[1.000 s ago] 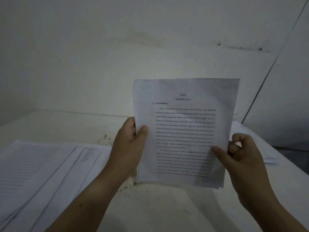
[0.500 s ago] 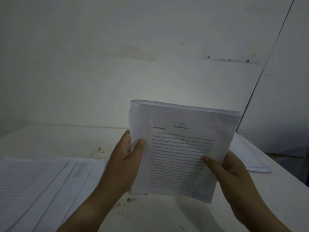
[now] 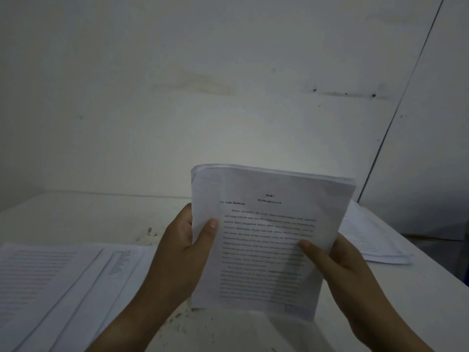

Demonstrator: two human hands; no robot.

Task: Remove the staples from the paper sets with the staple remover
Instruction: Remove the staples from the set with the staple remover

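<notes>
The person holds a paper set (image 3: 266, 237) up in front of them with both hands, lifted clear of the white surface (image 3: 88, 217), its printed face towards them and its top edge curling over and away so that the layered sheet edges show along the top. The left hand (image 3: 187, 250) has its grip clamped on the left edge of the set, thumb pressed flat on the front page and the fingers wrapped behind. The right hand (image 3: 342, 270) has its grip clamped on the right edge lower down, thumb lying across the lines of text and the fingers out of sight behind the sheets. The front page carries a centred heading, "BAB I PENDAHULUAN", with "1.1 Latar Belakang" below it at the left and dense paragraphs under that. On the surface to the left lie loose sheets (image 3: 63, 275), fanned out and overlapping, covered with print. Far to the right, partly hidden by the held set, a stack of paper (image 3: 373, 240) lies flat near the edge of the surface. A plain pale wall (image 3: 203, 97) with a few dark marks stands behind, and the room is dim
</notes>
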